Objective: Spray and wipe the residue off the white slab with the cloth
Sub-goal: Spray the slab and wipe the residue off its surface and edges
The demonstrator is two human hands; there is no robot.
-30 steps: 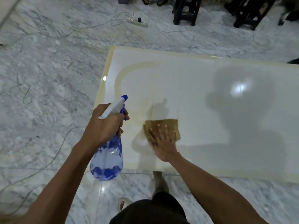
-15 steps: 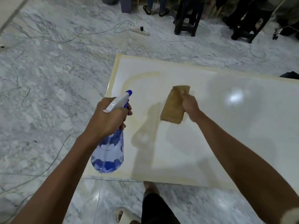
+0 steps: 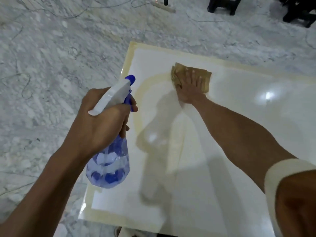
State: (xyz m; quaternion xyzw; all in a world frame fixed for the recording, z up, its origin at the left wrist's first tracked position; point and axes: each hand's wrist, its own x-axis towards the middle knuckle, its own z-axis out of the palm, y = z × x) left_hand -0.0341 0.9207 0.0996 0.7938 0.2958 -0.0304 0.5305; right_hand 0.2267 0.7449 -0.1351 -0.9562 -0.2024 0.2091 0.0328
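**A:** What does the room look like?

**B:** A grey-white marble floor (image 3: 51, 65) runs all around, with thin cables (image 3: 25, 86) looping over it. A white power strip (image 3: 164, 6) lies at the far side, and dark stool legs (image 3: 222, 6) stand near the top right.

**A:** And the surface?

**B:** The white slab (image 3: 239, 117) is glossy, with a bright light glare toward the right. A yellowish residue (image 3: 138, 106) band borders its edges, and a curved streak of it arcs from the cloth down the left part, with a paler streak running down the middle.

**A:** Where is the cloth?

**B:** The tan cloth (image 3: 177, 72) lies flat on the slab near the far edge, at the top of that curved streak. The right hand (image 3: 190, 89) presses on it, fingers spread flat, palm down, not gripping.

**A:** The other hand?

**B:** The left hand (image 3: 102, 124) holds the spray bottle (image 3: 109, 165) by its neck, fingers wrapped tight, one on the blue trigger. The bottle hangs above the slab's left edge, nozzle pointing toward the far corner.

**A:** Room to move?

**B:** The slab's right and near parts lie open. The far-left corner is well clear of both hands.
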